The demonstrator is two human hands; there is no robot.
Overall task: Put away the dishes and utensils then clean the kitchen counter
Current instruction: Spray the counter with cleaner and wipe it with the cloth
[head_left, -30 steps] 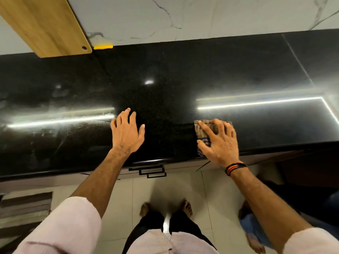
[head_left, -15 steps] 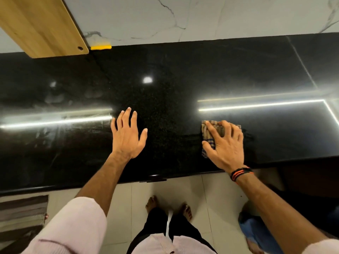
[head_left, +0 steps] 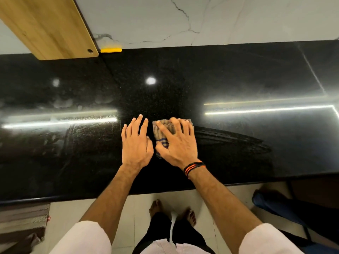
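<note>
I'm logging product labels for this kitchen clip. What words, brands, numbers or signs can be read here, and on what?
None: no readable text anywhere in this view.
The cloth under the right hand shows only a check pattern.
The cutting board, sponge and counter are unmarked.

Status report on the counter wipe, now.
Right hand flat on checked cloth, pressing it to black counter. Left hand open beside it. Smears remain left. Path unobstructed.

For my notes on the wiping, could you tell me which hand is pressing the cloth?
The right hand, wearing the wristband, presses the checked cloth; the left hand holds nothing.
</note>
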